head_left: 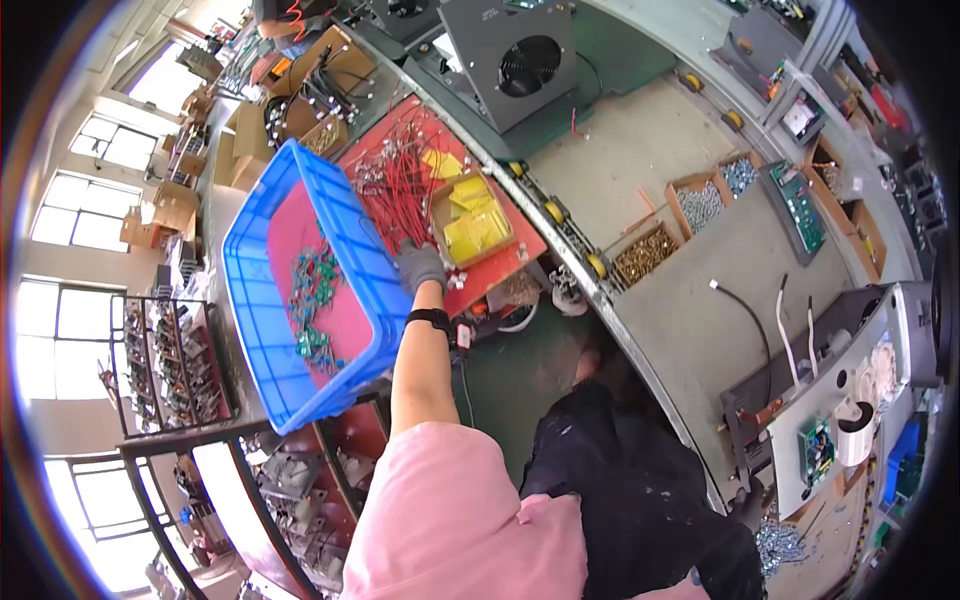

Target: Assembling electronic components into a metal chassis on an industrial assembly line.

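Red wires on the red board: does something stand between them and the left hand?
Nothing visible does: the gloved left hand is at the near end of the red wires. The blue bin stands beside it, on the left.

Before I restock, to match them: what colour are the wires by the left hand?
The wires are red, best seen in the head view.
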